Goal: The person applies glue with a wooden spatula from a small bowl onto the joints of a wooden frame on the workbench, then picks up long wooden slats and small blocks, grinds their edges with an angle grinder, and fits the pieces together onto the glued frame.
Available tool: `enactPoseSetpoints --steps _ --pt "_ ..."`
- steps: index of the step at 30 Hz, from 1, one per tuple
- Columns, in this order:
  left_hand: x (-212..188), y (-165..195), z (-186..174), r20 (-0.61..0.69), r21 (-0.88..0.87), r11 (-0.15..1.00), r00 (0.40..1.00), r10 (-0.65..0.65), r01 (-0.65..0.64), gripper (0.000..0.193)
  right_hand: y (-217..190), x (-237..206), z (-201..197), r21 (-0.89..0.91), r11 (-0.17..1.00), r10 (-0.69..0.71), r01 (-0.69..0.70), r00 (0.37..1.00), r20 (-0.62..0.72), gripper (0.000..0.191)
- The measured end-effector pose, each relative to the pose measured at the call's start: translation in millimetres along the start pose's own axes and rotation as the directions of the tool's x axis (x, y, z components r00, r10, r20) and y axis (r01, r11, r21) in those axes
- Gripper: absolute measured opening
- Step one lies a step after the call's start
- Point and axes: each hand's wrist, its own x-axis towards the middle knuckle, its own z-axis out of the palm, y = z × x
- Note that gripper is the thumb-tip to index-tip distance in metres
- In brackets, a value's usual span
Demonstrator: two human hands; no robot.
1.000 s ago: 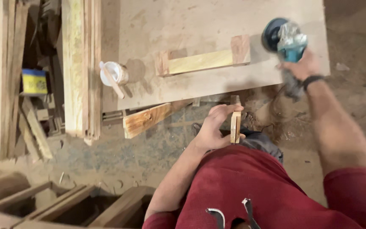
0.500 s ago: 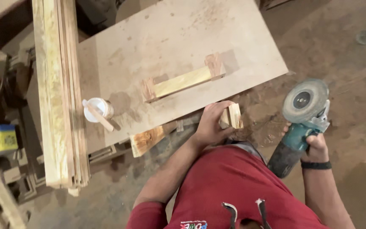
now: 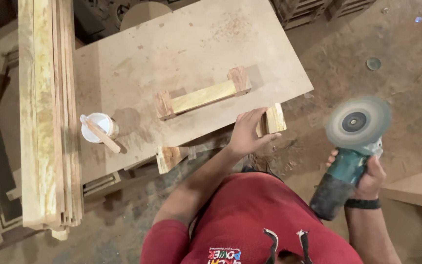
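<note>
**Small block gripped at the board's edge, grinder held clear**

The left hand is closed over a small wooden block, with the fingers curled across its top and the thumb beneath, so that the piece is pinched at the near right edge of the flat board. The block is kept just off the board's edge, apparently so that its faces stay reachable from the side.

The right hand is wrapped tight around the body of a teal angle grinder. Its sanding disc is turned upward and held well to the right of the board, apart from the block and the other hand; this looks like a safe waiting posture.

On the board, near its middle, a handle-shaped wooden assembly is laid: a pale bar between two darker end blocks. Toward the board's left edge a white cup with a stick across its rim is set. Under the board's near edge a wood offcut sticks out. Just left of the board, a stack of long planks is leaned.
</note>
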Motion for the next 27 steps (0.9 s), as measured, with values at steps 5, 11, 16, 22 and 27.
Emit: enactPoseSetpoints --steps 5,11,16,22,27 --pt "-2 0 5 0.050 0.044 0.998 0.998 -0.047 0.044 0.082 -24 8 17 -0.048 0.997 0.069 -0.062 0.985 0.157 0.076" --pt "-3 -1 8 0.058 0.067 0.994 0.994 -0.088 0.084 0.083 -38 33 45 -0.075 0.976 0.218 -0.207 0.954 0.208 0.079" --pt "-7 -4 11 0.024 0.049 0.996 0.997 -0.078 0.076 0.082 -42 44 61 -0.120 0.955 0.292 -0.272 0.932 0.214 0.077" --pt "-6 -7 17 0.030 0.095 0.992 0.996 -0.087 0.084 0.085 -44 53 69 -0.163 0.931 0.356 -0.326 0.911 0.209 0.075" --pt "-6 -6 17 0.038 0.091 0.991 0.994 -0.098 0.094 0.086 -46 61 68 -0.201 0.907 0.409 -0.371 0.888 0.209 0.077"
